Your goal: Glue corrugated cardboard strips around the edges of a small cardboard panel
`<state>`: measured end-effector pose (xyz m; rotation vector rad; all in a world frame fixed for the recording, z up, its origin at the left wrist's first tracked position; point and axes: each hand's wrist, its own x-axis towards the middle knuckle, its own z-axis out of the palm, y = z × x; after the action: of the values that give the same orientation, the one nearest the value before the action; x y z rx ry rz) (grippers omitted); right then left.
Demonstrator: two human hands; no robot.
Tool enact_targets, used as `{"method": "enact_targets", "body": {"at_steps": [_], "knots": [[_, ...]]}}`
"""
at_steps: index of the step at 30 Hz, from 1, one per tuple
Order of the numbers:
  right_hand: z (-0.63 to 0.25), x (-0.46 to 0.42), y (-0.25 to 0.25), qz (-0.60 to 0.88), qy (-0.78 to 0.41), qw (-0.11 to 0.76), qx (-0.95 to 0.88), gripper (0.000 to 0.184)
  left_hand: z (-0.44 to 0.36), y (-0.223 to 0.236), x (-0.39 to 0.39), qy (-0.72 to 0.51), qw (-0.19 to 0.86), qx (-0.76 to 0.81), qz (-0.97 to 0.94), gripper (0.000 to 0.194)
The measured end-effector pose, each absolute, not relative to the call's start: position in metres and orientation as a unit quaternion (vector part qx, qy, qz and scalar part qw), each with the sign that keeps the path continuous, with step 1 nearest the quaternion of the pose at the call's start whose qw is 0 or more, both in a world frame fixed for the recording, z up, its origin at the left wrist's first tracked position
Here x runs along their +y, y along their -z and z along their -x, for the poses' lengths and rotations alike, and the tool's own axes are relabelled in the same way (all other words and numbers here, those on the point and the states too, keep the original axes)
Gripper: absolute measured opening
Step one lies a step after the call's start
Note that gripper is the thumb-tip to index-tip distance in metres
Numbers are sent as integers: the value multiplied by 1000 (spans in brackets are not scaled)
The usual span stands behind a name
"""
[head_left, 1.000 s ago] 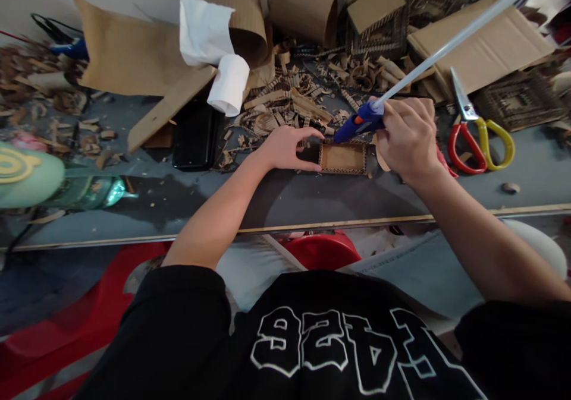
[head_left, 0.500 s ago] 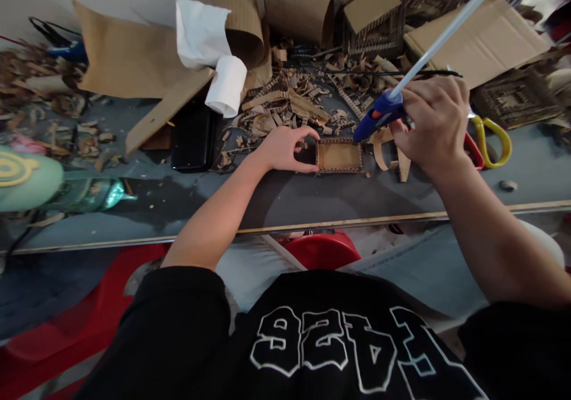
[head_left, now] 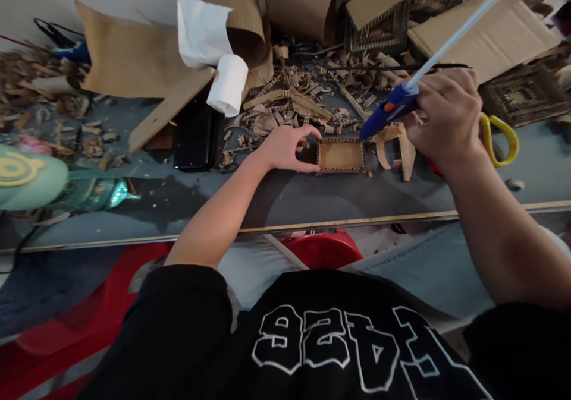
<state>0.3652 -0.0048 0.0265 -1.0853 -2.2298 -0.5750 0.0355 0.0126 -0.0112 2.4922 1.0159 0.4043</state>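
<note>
A small rectangular cardboard frame (head_left: 341, 155) lies on the grey table (head_left: 312, 198). My left hand (head_left: 285, 147) pinches its left end, thumb and fingers curled against it. My right hand (head_left: 446, 117) is closed round a blue glue gun (head_left: 390, 107) with a long white glue stick (head_left: 464, 28) rising up and to the right. The gun's nozzle points down-left, just off the frame's top right corner. Curled cardboard strips (head_left: 397, 147) lie under my right hand.
Red and yellow scissors (head_left: 502, 138) lie partly hidden behind my right hand. Cardboard scraps (head_left: 303, 100), sheets, a white paper roll (head_left: 228, 85) and a black case (head_left: 196, 138) crowd the back of the table. A green bottle (head_left: 80, 192) lies at the left. Red stool below.
My right hand has lifted the glue gun off the frame and carried it to the right, uncovering the curled strips. My left hand has kept its hold on the frame.
</note>
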Motion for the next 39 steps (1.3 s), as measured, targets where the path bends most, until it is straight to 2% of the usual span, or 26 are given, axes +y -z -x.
{"method": "enact_targets", "body": {"at_steps": [8,18,27,39], "knots": [[-364,-3,-28,445,203,281,-826,30,-35,12,12,-149,204,360,-898,73],[-359,-7,-30,457,209,288,-815,36,-36,12,12,-150,206,368,-894,74],[-356,-10,-34,404,234,321,-824,38,-36,15,13,-157,200,359,-898,72],[-339,-18,-36,460,196,291,-816,47,-36,10,12,-143,207,363,-897,75]]}}
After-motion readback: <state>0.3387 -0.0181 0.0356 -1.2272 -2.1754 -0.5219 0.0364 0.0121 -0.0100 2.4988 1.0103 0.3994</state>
